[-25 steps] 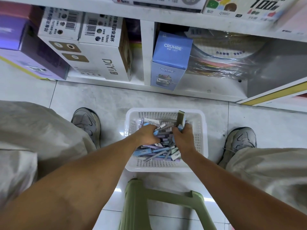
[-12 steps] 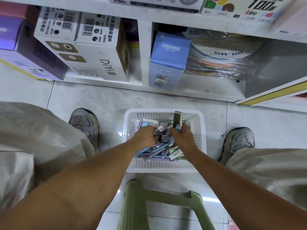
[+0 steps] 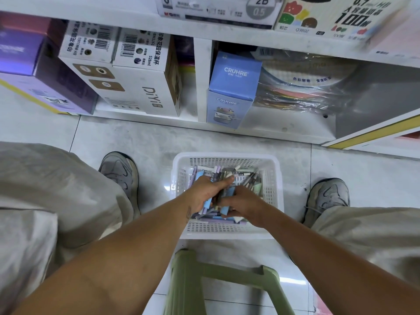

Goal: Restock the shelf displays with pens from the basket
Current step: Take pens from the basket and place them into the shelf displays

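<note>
**A:** So right under us there's the green stool, then our two arms reaching down into the white basket on the floor between our shoes. Both hands are in the pile.

**B:** Yep. Our left hand is curled round a bunch of pens, thumb stretched across the top. Our right hand is curled in just beside it, fingers on the same bunch from the near side, looks like it's pinching a blue one.

**A:** Which way do they lie?

**B:** The ones in our grip run roughly away from us, towards the shelf. The loose ones underneath point every which way.

**A:** So the lift is up and forward. The displays we'd guess are above the frame, past the blue box and the white cup cartons; can't see any pen slots from here.

**B:** Left hand's got most of the bundle, so it probably carries.
</note>
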